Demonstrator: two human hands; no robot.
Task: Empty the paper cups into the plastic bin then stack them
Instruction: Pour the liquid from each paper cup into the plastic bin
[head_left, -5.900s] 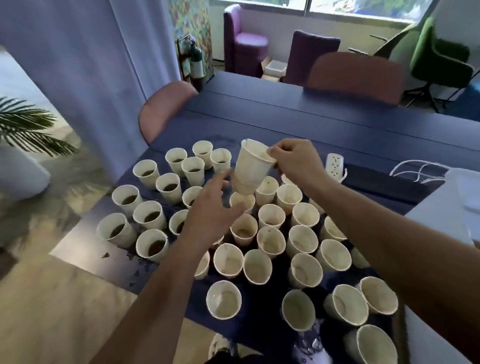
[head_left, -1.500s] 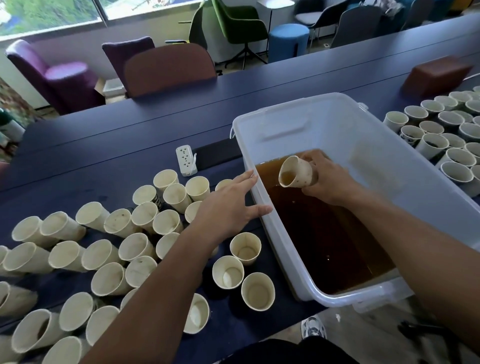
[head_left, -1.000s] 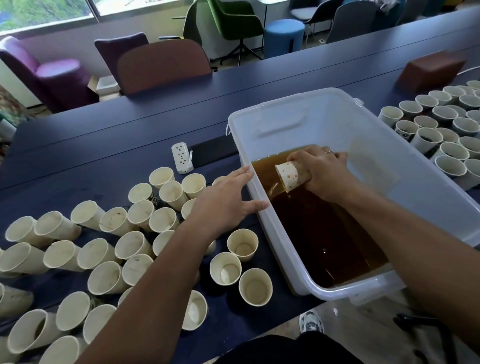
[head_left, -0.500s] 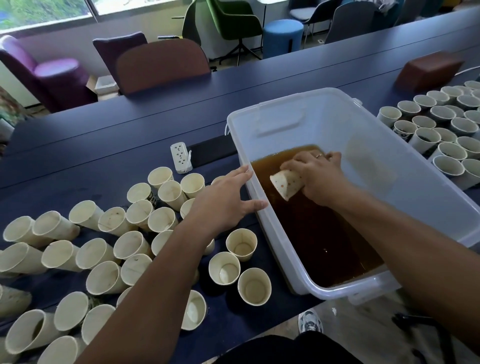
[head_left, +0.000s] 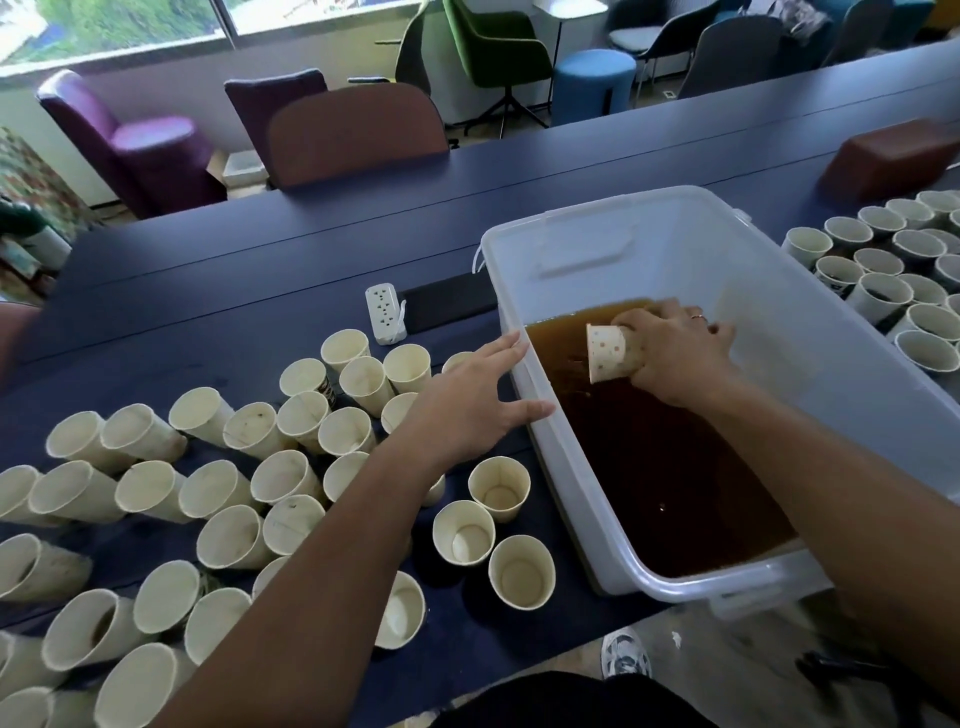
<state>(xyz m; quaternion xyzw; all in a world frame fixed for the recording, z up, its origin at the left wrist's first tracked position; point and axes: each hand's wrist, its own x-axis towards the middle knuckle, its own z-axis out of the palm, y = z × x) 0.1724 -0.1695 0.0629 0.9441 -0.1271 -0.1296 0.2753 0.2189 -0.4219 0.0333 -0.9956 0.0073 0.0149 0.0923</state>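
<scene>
The right hand (head_left: 680, 358) grips a paper cup (head_left: 607, 352) with fingers curled round it, holding it upside down inside the plastic bin (head_left: 841, 364), mouth pointed at the brown liquid (head_left: 665, 467) pooled there. The left hand (head_left: 475, 405) lies flat with fingers straight and spread, its fingertips against the bin's near wall, holding nothing.

Just beside that hand, a crowd of emptied cups (head_left: 291, 478) covers the dark blue surface (head_left: 260, 260); none are nested yet. Beyond the bin on the far side, more cups (head_left: 883, 270) stand upright, some showing dark liquid.

Judging by this, the pouring step is at its end: the cup looks drained. The next move calls for lifting it clear of the bin, letting drips fall inside, then setting it down or nesting it into another.

Half a second ago the cup was tilted mouth-down toward the left; now it is tipped further, nearly fully inverted, bottom showing. The left hand has not shifted.
</scene>
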